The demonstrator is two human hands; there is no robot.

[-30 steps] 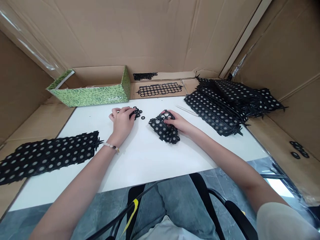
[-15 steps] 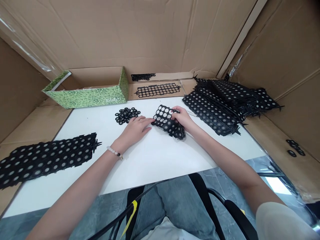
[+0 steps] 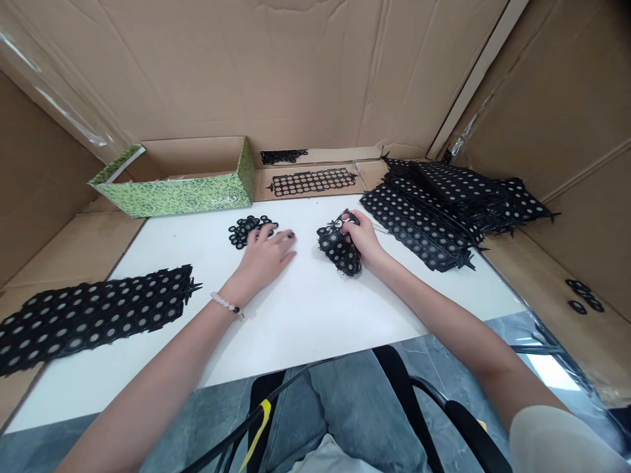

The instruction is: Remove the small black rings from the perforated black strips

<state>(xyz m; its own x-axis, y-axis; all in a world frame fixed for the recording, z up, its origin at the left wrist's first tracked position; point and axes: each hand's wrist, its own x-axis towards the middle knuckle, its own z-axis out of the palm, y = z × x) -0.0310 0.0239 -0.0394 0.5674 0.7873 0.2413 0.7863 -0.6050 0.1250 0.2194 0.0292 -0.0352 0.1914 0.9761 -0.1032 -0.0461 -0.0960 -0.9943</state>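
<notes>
My right hand [image 3: 363, 238] pinches the upper edge of a bunched black sheet with rows of round holes [image 3: 340, 251], just right of the table's middle. The sheet folds over below my fingers. To its left, my left hand [image 3: 262, 257] hovers low over the white table with fingers spread and thumb apart. A small dark piece [image 3: 290, 234] shows at one of its fingertips, too small to make out surely. Beyond that hand lies a heap of small black rings [image 3: 241, 231], partly covered by my fingers.
A stack of black perforated sheets [image 3: 428, 210] fills the back right. Another such sheet [image 3: 98, 309] lies at left. A green-patterned box [image 3: 182, 195] stands at back left. One openwork sheet [image 3: 313, 182] lies on cardboard behind; several loose rings [image 3: 584, 295] sit far right.
My left hand has left the sheet's edge and moved left to the ring heap, its fingers spreading. The sheet in my right hand has folded up tighter.
</notes>
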